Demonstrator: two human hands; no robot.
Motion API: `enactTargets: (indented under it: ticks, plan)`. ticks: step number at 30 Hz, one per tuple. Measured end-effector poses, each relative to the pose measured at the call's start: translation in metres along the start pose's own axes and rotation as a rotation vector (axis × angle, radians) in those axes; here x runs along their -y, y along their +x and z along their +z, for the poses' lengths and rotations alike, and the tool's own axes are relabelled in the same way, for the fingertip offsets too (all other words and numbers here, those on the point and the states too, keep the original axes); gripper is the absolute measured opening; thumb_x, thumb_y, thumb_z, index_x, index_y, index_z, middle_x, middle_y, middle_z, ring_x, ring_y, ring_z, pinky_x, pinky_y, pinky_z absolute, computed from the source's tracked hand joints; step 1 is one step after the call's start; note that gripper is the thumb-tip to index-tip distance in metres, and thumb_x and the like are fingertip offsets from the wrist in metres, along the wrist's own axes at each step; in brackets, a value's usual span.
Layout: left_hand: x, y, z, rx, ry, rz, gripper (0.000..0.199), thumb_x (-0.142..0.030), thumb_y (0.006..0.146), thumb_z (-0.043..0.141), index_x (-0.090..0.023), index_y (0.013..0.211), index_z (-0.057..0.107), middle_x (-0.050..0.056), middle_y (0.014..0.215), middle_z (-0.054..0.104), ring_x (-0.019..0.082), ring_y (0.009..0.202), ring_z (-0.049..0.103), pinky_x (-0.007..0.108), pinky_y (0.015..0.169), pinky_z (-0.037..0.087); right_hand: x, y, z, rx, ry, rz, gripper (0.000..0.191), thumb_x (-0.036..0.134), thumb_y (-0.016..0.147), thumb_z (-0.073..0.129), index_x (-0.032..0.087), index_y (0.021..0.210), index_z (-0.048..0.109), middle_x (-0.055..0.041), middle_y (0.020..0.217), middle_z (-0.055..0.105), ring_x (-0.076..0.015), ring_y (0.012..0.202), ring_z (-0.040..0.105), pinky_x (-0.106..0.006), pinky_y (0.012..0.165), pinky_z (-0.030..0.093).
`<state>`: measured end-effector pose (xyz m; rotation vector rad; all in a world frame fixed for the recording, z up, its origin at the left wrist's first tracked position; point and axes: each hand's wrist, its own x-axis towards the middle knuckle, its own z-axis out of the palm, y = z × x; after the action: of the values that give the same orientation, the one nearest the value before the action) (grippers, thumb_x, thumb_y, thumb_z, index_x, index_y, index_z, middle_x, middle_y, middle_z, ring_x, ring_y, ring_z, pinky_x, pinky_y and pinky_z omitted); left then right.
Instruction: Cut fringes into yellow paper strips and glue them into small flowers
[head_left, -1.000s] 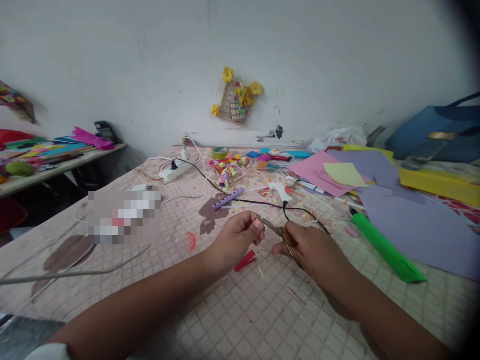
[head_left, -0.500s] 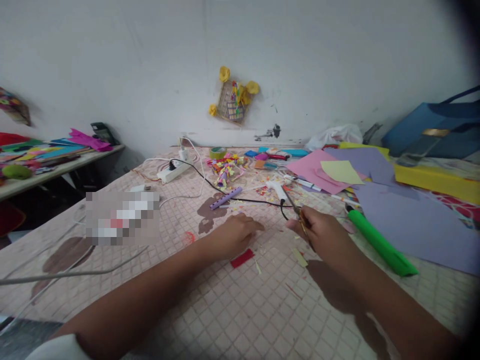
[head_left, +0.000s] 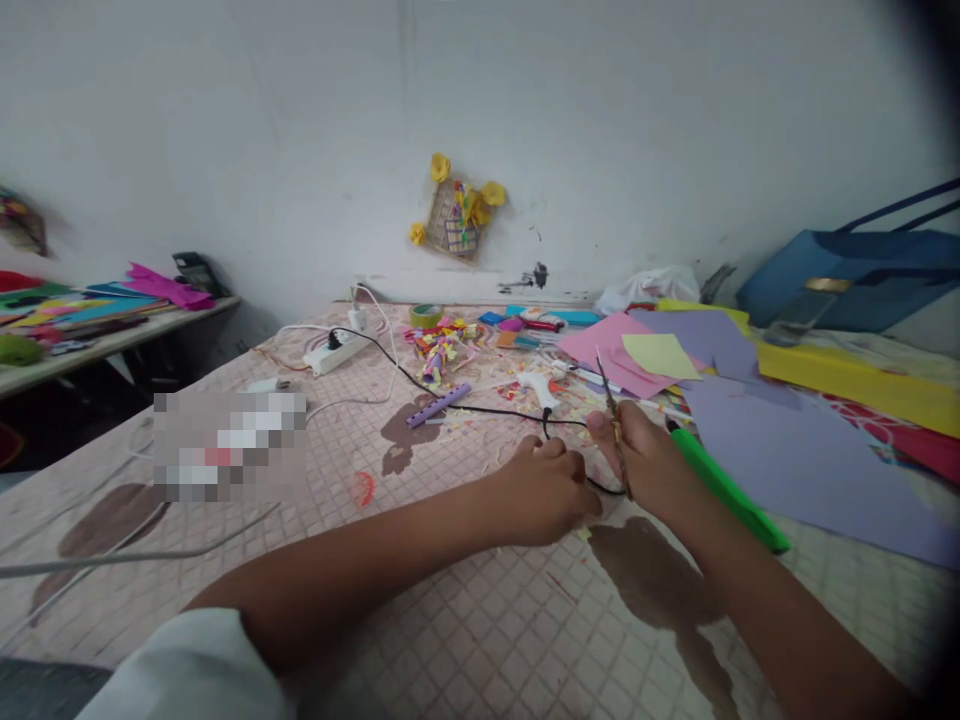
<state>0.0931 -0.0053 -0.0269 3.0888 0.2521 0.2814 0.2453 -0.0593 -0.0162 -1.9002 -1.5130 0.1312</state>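
Observation:
My right hand (head_left: 649,455) is wrapped round a pair of scissors (head_left: 606,385), their narrow blades pointing up and away from me. Low over the table, my left hand (head_left: 547,490) has its fingers curled downward; whatever lies under or in them is hidden. A small pale yellow paper scrap (head_left: 583,535) shows at the edge of that hand. Beyond both hands lies a white glue gun (head_left: 537,388) with a black cord. A purple strip with dark holes (head_left: 439,405) rests to its left. Beside my right wrist lies a green tube-like piece (head_left: 727,490).
Purple sheets (head_left: 810,460) and pink paper (head_left: 600,350) cover the right side, near a blue bag (head_left: 847,275). Colourful paper scraps (head_left: 442,345) lie at the back. A white power strip (head_left: 334,352) and several cables occupy the left. A grey cable (head_left: 150,555) crosses the near left.
My left hand has moved right, closer to my right hand, and its fingers have curled. The red paper piece is now out of sight. The scissors point more upright.

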Motion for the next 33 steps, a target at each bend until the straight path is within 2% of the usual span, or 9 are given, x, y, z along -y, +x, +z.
enactTargets:
  ticks: [3, 6, 9, 13, 17, 20, 23, 27, 33]
  plan:
    - [-0.001, 0.0, 0.004, 0.03, -0.042, 0.021, 0.02, -0.025, 0.081, 0.051, -0.03, 0.094, 0.066, 0.007, 0.099, 0.057, 0.026, 0.096, 0.045, 0.04, 0.078, 0.037, 0.001, -0.001, 0.0, -0.018, 0.053, 0.009, 0.031, 0.045, 0.085, 0.047, 0.026, 0.065, 0.032, 0.0045, 0.051, 0.043, -0.0167, 0.05, 0.043, -0.027, 0.048, 0.029]
    - [-0.002, -0.002, 0.005, 0.032, -0.076, 0.039, 0.019, -0.022, 0.079, 0.05, -0.024, 0.09, 0.066, 0.009, 0.099, 0.057, 0.025, 0.095, 0.045, 0.039, 0.077, 0.038, 0.003, -0.002, -0.001, -0.016, 0.132, 0.012, 0.031, 0.043, 0.08, 0.055, 0.025, 0.065, 0.035, 0.0048, 0.052, 0.044, -0.0163, 0.05, 0.041, -0.027, 0.049, 0.028]
    - [0.002, -0.003, 0.006, -0.016, -0.227, 0.024, 0.015, -0.02, 0.077, 0.051, -0.02, 0.082, 0.064, 0.009, 0.093, 0.059, 0.025, 0.092, 0.047, 0.039, 0.077, 0.038, 0.003, -0.002, 0.002, 0.002, 0.265, -0.002, 0.026, 0.041, 0.077, 0.06, 0.025, 0.068, 0.041, 0.0045, 0.056, 0.046, -0.0166, 0.054, 0.043, -0.028, 0.053, 0.031]
    - [0.019, -0.002, 0.003, -0.237, -0.795, -0.202, 0.003, -0.014, 0.068, 0.059, -0.017, 0.069, 0.059, 0.002, 0.071, 0.058, 0.015, 0.072, 0.05, 0.031, 0.073, 0.039, -0.001, -0.001, 0.011, 0.011, 0.52, -0.036, 0.026, 0.042, 0.076, 0.058, 0.026, 0.074, 0.038, 0.0023, 0.07, 0.053, -0.0187, 0.068, 0.052, -0.031, 0.063, 0.04]
    - [0.035, -0.007, -0.009, -0.478, -0.996, -0.456, 0.011, -0.025, 0.075, 0.056, -0.015, 0.073, 0.051, -0.001, 0.07, 0.051, 0.01, 0.065, 0.046, 0.024, 0.063, 0.037, 0.007, -0.006, 0.013, 0.043, 0.701, -0.024, 0.03, 0.038, 0.073, 0.062, 0.026, 0.074, 0.035, -0.0005, 0.086, 0.061, -0.022, 0.085, 0.058, -0.034, 0.071, 0.043]
    - [0.036, -0.016, -0.015, -0.552, -1.146, -0.551, 0.015, -0.027, 0.072, 0.058, -0.015, 0.073, 0.049, -0.002, 0.069, 0.049, 0.008, 0.063, 0.044, 0.022, 0.06, 0.035, 0.023, -0.016, 0.01, 0.072, 0.736, 0.02, 0.027, 0.03, 0.071, 0.065, 0.026, 0.074, 0.038, -0.0017, 0.087, 0.063, -0.0232, 0.088, 0.059, -0.035, 0.074, 0.043]
    - [0.028, -0.022, -0.016, -0.539, -1.293, -0.597, 0.017, -0.027, 0.067, 0.062, -0.015, 0.072, 0.051, -0.003, 0.067, 0.049, 0.007, 0.06, 0.043, 0.022, 0.059, 0.034, 0.035, -0.023, 0.012, 0.127, 0.814, 0.062, 0.026, 0.025, 0.07, 0.065, 0.026, 0.073, 0.039, -0.0005, 0.084, 0.061, -0.0206, 0.08, 0.058, -0.033, 0.071, 0.043]
    - [0.019, -0.025, -0.014, -0.501, -1.458, -0.627, 0.015, -0.026, 0.065, 0.061, -0.014, 0.069, 0.052, -0.003, 0.064, 0.05, 0.007, 0.059, 0.044, 0.022, 0.06, 0.033, 0.035, -0.024, 0.023, 0.16, 0.953, 0.066, 0.027, 0.02, 0.071, 0.065, 0.026, 0.075, 0.039, 0.0027, 0.08, 0.056, -0.0164, 0.073, 0.054, -0.029, 0.063, 0.042]
    - [0.016, -0.028, -0.014, -0.458, -1.587, -0.674, 0.017, -0.025, 0.063, 0.066, -0.014, 0.067, 0.055, -0.004, 0.064, 0.052, 0.006, 0.059, 0.043, 0.022, 0.06, 0.031, 0.042, -0.027, 0.018, 0.107, 0.816, 0.079, 0.025, 0.02, 0.072, 0.063, 0.025, 0.076, 0.038, 0.0013, 0.08, 0.054, -0.0157, 0.068, 0.052, -0.029, 0.059, 0.042]
